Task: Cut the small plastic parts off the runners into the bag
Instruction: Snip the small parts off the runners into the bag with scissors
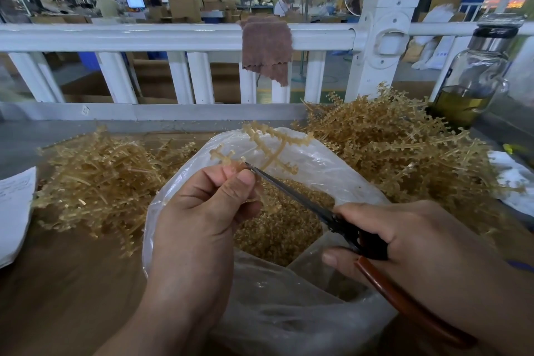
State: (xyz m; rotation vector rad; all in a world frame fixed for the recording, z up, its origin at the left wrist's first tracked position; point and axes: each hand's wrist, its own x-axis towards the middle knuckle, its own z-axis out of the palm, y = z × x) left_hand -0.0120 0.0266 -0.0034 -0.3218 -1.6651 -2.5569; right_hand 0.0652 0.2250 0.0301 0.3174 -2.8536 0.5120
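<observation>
one runner (268, 147) pinched in the left hand (202, 211), held over the open bag (274, 312), small parts on its branches. right hand (404, 240) grips the scissors (303, 199), tip touching the runner just beside the left fingertips. cut parts (277, 228) heaped in the bag. advice: keep the branch above the bag mouth, snip close to each part, keep fingers off the blades. runner piles (404, 153) on the desk (57, 283) either side.
</observation>
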